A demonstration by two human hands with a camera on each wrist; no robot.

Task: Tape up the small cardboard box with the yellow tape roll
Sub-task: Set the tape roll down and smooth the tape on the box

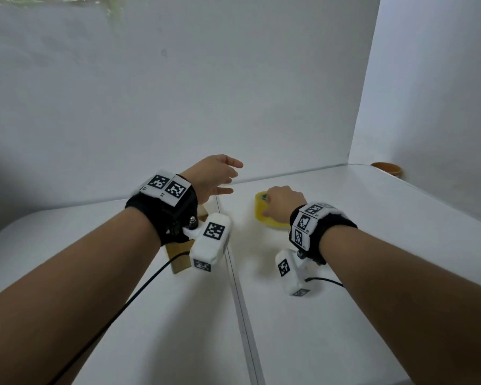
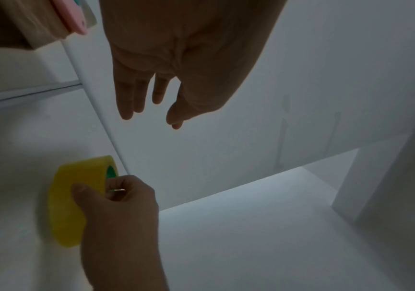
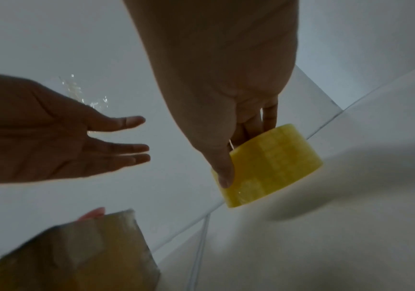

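White table (image 1: pixel 345 301): one tape roll (image 1: pixel 262 211), one box (image 1: pixel 181 255)

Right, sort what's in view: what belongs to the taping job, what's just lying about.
For the job:
- yellow tape roll, gripped by the right hand
- small cardboard box, below the open left hand

Lying about:
- pink object by the box
- brown roll at the far right table edge

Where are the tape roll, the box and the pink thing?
tape roll (image 3: pixel 273 163), right wrist view, its outer yellow band
box (image 3: pixel 81 256), right wrist view, its side
pink thing (image 2: pixel 70 16), left wrist view, its flat side
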